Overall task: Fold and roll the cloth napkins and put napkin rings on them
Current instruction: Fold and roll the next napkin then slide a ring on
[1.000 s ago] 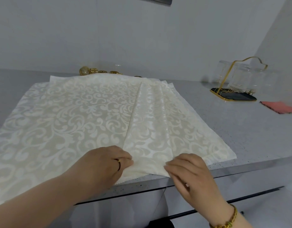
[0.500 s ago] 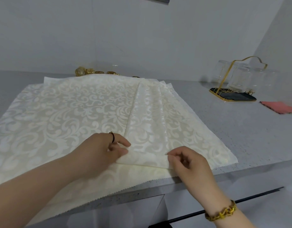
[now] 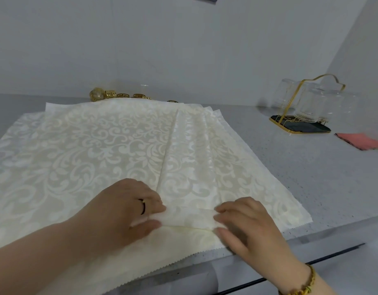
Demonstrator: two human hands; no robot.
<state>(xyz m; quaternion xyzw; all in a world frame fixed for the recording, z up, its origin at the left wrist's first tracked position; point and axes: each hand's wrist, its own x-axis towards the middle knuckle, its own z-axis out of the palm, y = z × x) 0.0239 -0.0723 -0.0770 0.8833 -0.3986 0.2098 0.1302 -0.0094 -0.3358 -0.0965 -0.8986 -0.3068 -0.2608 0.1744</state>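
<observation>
Our left hand (image 3: 128, 211) pinches the near left corner of the folded napkin (image 3: 190, 167), which lies on the table (image 3: 311, 177) with its long axis running away from us toward the napkin rings (image 3: 120, 95). Our right hand (image 3: 245, 224) closes its grip in a pinch on the right corner, both equally near. Half a second ago that end lay flat; now it is turned over into a first roll.

Soft, even light from above, rather dim and grey-cool. Shadows are faint: a weak one sits under the right hand (image 3: 245, 222) on the napkin (image 3: 98, 150). Beyond that hand the napkin gives a mild satin sheen. The glasses (image 3: 307, 103) far to its right look hazy. Wide-angle curving bends the worktop (image 3: 311, 177) edge below it.
</observation>
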